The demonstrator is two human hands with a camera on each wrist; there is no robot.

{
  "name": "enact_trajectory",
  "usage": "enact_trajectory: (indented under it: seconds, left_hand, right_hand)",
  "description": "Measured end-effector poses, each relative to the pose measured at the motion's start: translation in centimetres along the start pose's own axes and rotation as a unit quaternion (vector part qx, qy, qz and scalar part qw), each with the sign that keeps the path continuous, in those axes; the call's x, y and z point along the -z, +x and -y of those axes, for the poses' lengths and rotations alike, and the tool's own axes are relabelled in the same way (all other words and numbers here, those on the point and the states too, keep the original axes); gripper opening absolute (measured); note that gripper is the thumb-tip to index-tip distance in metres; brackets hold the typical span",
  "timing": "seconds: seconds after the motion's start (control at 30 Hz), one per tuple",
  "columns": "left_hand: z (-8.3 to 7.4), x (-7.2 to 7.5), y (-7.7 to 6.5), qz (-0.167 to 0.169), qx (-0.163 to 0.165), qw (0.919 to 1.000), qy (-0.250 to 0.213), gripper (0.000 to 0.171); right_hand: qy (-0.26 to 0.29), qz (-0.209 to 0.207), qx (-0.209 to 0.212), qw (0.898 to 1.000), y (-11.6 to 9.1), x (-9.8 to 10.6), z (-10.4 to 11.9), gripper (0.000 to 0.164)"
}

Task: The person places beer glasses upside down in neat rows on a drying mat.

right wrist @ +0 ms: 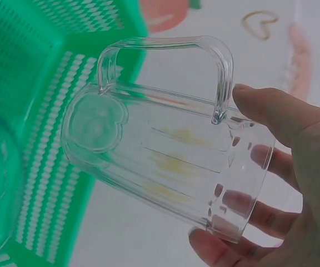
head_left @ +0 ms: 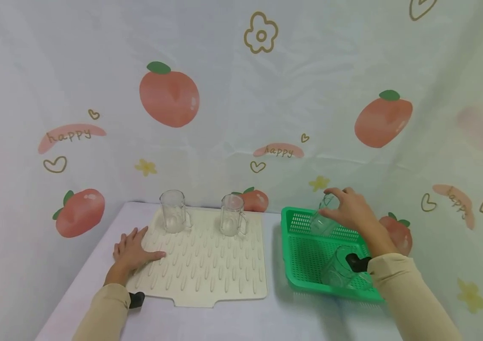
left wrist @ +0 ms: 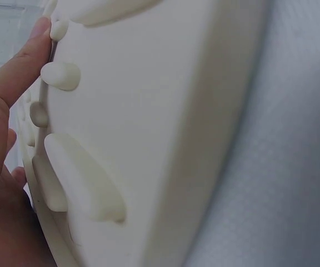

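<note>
Your left hand [head_left: 132, 251] is spread at the left edge of the cream mat [head_left: 207, 284], left of centre in the lower half of the head frame. Its thumb reaches out to the right over the mat's surface, and the other fingers fan toward the top of the frame. In the left wrist view, the mat's raised ridges and its rounded edge fill much of the picture, with part of your hand along the left side.

Your right hand [head_left: 352, 208] pinches a clear mug [right wrist: 165, 150] by its rim end, thumb on one side and fingers on the other. In the head frame you have that mug right of centre, tilted, at the back part of the green basket [head_left: 287, 255]; you cannot tell there whether it touches the basket. In the right wrist view its handle is toward the top and its base points left, in front of the basket's wall.

A second mug [head_left: 337, 270] is tilted inside the basket, at lower right in the head frame. Two more clear mugs stand apart along the mat's top edge: the left mug [head_left: 173, 213] and the middle mug [head_left: 230, 218], both with handles to the right. Behind them hangs a pale cloth [head_left: 224, 94] printed with red fruit, hearts and flowers.
</note>
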State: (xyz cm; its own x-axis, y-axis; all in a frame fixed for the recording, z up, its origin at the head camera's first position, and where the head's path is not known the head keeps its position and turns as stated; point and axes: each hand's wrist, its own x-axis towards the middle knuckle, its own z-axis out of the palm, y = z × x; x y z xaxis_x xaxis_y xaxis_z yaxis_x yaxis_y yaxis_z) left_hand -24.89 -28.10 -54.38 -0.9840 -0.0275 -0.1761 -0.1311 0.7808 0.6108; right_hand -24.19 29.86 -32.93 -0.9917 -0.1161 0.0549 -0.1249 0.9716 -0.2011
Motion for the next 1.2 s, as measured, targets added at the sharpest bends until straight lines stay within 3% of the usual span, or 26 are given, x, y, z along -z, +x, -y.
enact_trajectory:
  seconds: [0.5, 0.87, 1.2]
  left_hand:
    - [-0.2, 0.4, 0.0, 0.016, 0.0, 0.9999, -0.003, 0.118]
    - [0.0, 0.4, 0.2, 0.006, 0.003, 0.9998, -0.018, 0.087]
    - [-0.2, 0.9, -0.1, 0.023, 0.009, 0.9994, -0.025, 0.082]
  right_hand:
    - [0.093, -0.032, 0.039, 0.994, -1.1, 1.4, 3.9, 0.064]
    - [0.138, -0.044, 0.054, 0.988, -1.2, 0.5, 6.7, 0.06]
    - [0.193, -0.07, 0.089, 0.975, -1.3, -0.7, 9.2, 0.059]
